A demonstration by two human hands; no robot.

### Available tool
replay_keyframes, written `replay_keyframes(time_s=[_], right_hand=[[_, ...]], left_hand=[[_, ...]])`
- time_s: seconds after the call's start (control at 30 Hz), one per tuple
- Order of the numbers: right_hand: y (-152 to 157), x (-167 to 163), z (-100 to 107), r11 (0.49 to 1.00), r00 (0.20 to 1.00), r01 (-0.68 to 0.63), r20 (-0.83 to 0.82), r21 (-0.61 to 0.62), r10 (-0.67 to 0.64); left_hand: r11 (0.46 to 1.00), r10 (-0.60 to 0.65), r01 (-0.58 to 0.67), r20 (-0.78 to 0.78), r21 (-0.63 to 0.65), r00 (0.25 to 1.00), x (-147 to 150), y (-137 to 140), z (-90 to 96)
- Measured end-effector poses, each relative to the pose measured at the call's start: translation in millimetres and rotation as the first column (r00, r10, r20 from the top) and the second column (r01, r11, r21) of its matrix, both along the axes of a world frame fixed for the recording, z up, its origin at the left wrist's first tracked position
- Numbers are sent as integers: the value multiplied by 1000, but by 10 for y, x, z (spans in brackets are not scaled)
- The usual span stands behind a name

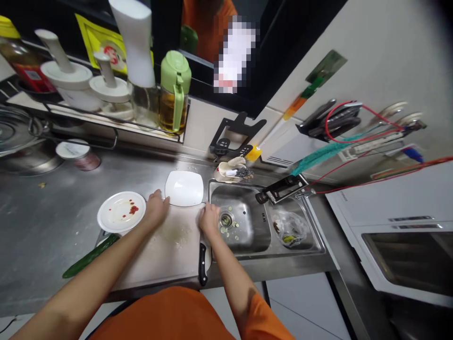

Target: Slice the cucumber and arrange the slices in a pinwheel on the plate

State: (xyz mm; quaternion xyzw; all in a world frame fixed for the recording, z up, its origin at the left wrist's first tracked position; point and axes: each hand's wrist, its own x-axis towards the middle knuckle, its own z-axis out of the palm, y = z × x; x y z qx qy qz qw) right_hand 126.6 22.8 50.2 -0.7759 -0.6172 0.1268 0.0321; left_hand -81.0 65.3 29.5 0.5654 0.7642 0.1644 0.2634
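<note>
We have a stainless-steel counter (46, 208) running under everything, with a two-basin sink (253, 231) let into it on our right. Left of the sink lies a pale cutting board (159, 259), damp-looking and marked near its middle. Just beyond the board's far edge sits our white squarish plate (184, 189), between our hands; a round white plate (113, 218) with red smears is to our left. Our left hand (156, 208) is by the squarish plate's left side, fingers slightly curved; our right hand (209, 218) bends its fingers near the board's far right corner, beside the sink. We cannot tell whether either one grips anything. A whole cucumber (92, 256) lies left of the board, a black knife handle (203, 264) shows at its right edge, and small pale-green slices (223, 230) are scattered around the sink drain.
</note>
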Motion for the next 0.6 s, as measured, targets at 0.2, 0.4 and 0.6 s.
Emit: replay_keyframes(time_s=[0.2,0.4,0.6], right_hand=[[665,-39,-41,988,995,66,-68,-143,-76],[731,0,-79,986,991,65,-102,-152,-81],[467,43,35,991,990,39,-131,-126,-56]], left_hand=[[982,-39,39,4,-187,999,57,370,-98],[980,-22,21,-5,-198,1000,42,351,-94],[980,-25,22,-12,-195,1000,-8,93,63]])
